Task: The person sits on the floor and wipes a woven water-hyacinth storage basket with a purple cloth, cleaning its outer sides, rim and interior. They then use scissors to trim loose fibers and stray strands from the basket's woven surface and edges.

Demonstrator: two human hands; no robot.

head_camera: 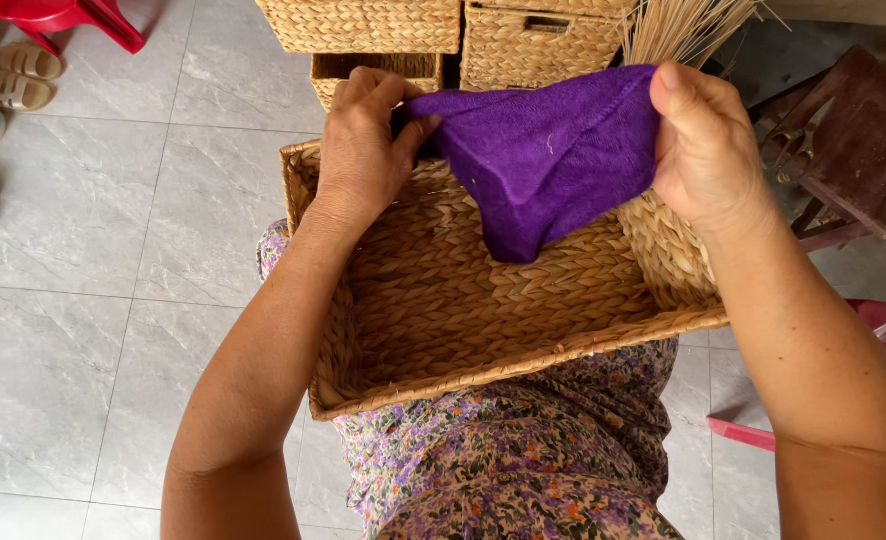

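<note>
Head view: both hands, left (363,150) and right (703,145), pinch a purple cloth (548,160) stretched crosswise, sagging over the basket's (433,320) far edge.

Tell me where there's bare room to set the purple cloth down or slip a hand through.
Free: the basket floor, between its near rim and the purple cloth; also the grey tiles to its left, short of the sandals. Crowded: the far side, with stacked wicker baskets, and the right, by the dark wooden stool.

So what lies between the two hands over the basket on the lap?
In the head view, a purple cloth stretches between the left hand and right hand, each pinching one end; it sags toward the woven basket.
</note>
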